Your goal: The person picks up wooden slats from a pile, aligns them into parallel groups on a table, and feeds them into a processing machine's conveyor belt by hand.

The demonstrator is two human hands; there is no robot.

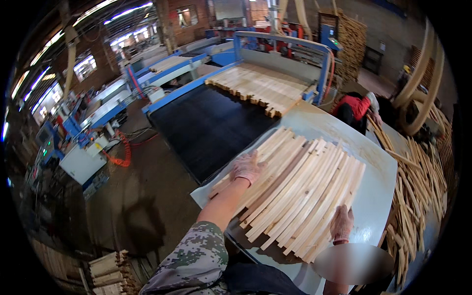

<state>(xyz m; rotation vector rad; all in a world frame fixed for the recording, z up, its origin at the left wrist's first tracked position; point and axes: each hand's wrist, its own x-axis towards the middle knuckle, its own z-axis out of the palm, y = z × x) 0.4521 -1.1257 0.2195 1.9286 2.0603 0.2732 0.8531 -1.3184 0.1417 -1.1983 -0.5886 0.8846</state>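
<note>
A loose row of pale wooden strips (305, 184) lies side by side on a smooth grey-white tabletop (378, 172), their ends uneven. On the strips at the row's left side rests my left hand (247, 168) in a pinkish work glove, fingers spread over the wood. My right hand (341, 223), gloved alike, is against the row's outer right edge near its closer end. Its fingers are stretched out along the wood and not wrapped round a strip; part of them is turned away.
Beyond the tabletop is a black conveyor belt (211, 123) with a blue frame, carrying a packed panel of wooden strips (260, 86). To the right lies a heap of loose strips (413, 196), with a person in a red top (351, 105) bending beside it. Stacked wood (109, 273) stands lower left.
</note>
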